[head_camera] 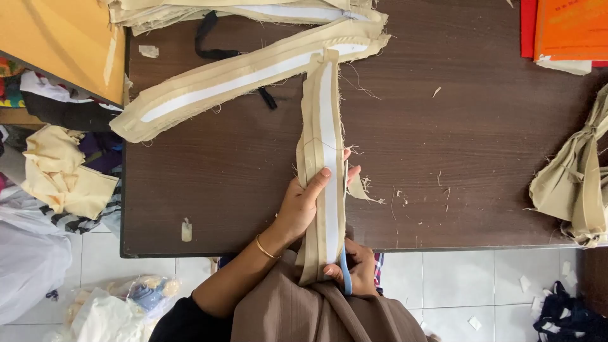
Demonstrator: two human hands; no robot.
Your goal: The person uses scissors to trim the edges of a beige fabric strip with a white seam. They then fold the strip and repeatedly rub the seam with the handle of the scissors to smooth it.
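A long beige fabric strip (326, 120) with a white band down its middle runs from the far part of the dark wooden table (481, 152) toward me. My left hand (304, 202) grips this strip near the table's front edge, thumb on top of the white band. My right hand (358, 269) is below the table edge at the strip's lower end, holding blue-handled scissors (346, 272) against the cloth. A small cut-off scrap (360, 189) lies just right of my left hand.
More beige strips (240, 79) lie diagonally and piled at the far edge, with a black strap (209, 38) under them. A bundle of beige cloth (579, 177) sits at the right edge. Orange and red folders (563, 28) lie far right. Fabric heaps and bags (57, 209) cover the floor left.
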